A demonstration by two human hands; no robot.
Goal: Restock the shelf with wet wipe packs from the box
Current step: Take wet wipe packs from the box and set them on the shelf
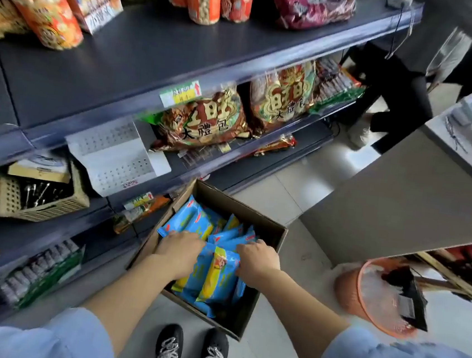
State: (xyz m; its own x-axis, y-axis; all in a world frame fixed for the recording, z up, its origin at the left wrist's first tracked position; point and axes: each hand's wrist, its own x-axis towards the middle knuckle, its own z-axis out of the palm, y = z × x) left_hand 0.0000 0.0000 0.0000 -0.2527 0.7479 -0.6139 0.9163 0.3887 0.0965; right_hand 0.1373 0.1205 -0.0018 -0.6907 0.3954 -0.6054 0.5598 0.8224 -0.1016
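Note:
An open cardboard box (267,231) stands on the floor beside the shelving, filled with several blue and yellow wet wipe packs (195,221). Both my hands reach down into it. My left hand (181,249) grips the left side of a bunch of upright packs (216,276), fingers curled over their top edge. On the bunch's right side my right hand (258,260) grips the same way. The fingertips are hidden among the packs. A dark shelf (119,58) with bare room runs across the upper left.
Snack bags (202,123) fill the shelf below, and a woven basket (40,196) sits at the left. An orange bin (376,298) stands on the floor right of the box. A grey counter (402,196) and someone's dark-trousered legs (394,102) are at the upper right. My shoes (190,349) are just behind the box.

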